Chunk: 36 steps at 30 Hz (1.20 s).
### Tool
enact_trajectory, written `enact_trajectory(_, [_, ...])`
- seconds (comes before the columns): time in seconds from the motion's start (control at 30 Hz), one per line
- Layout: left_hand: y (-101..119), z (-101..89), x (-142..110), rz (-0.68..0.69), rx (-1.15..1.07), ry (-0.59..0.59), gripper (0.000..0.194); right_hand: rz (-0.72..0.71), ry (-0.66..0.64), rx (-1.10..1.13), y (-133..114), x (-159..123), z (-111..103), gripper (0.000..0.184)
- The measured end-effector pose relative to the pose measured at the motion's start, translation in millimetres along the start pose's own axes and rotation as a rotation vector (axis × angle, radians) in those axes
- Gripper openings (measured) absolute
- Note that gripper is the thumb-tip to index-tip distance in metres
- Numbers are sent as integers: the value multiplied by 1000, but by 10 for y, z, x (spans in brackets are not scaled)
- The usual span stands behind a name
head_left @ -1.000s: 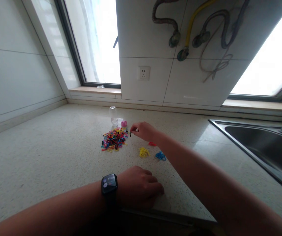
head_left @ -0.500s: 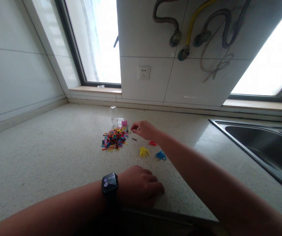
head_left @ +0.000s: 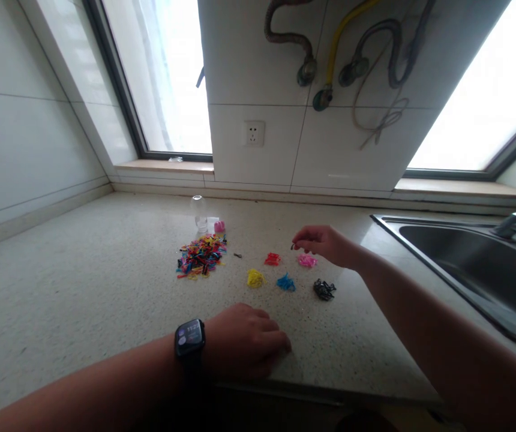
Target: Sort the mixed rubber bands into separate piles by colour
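My right hand [head_left: 321, 243] hovers over the counter by the pink rubber bands [head_left: 307, 260], thumb and fingertips pinched on a small black rubber band [head_left: 293, 246]. My left hand [head_left: 246, 342], below a black watch [head_left: 190, 338], rests near the front edge with its fingers loosely curled and nothing visible in them. A mixed pile of coloured rubber bands [head_left: 201, 257] lies left of centre. One dark band [head_left: 237, 255] lies alone beside it. Separate little heaps are red [head_left: 272, 258], yellow [head_left: 255, 278], blue [head_left: 285, 282] and black [head_left: 324, 290].
Behind the mixed pile stand a clear plastic bottle [head_left: 199, 215] and a pink cap [head_left: 219, 227]. At the right a steel sink [head_left: 386, 231] is set into the speckled counter [head_left: 105, 288]. Hoses [head_left: 334, 42] and a socket [head_left: 254, 133] are on the tiled wall.
My right hand has moved right from beside the mixed pile, carrying a black band, uncovering the pink and black heaps. A dark band was left by the pile. My left hand stays put.
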<state>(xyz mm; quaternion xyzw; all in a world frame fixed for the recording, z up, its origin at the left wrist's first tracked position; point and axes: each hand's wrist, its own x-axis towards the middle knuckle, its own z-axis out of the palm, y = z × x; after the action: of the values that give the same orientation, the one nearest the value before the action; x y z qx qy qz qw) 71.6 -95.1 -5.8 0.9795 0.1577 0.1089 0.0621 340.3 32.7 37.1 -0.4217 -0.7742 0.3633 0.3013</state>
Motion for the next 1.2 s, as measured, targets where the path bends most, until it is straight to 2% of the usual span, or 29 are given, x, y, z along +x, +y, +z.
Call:
enact_trajectory(0.1, [16, -21, 7, -3, 4, -13, 20, 88, 23, -20, 208, -290, -219, 29])
enact_trajectory(0.27, [44, -63, 26, -17, -18, -34, 20, 208, -156, -100, 340, -568, -441, 30])
enact_trajectory(0.5, [58, -52, 32, -41, -39, -50, 22, 252, -370, -156, 275, -591, -419, 26])
enact_trajectory(0.57, [64, -53, 32, -44, -48, -51, 21, 250, -390, -181, 297, -584, -393, 26])
enact_trajectory(0.8, [58, -38, 30, -45, -54, -51, 22, 239, -313, -216, 393, -570, -400, 26])
enact_trajectory(1.07, [51, -48, 23, -19, -41, -35, 23, 250, -80, -253, 636, -523, -452, 29])
enact_trajectory(1.2, [42, -26, 21, -27, -38, -15, 19, 268, -18, -279, 686, -497, -439, 30])
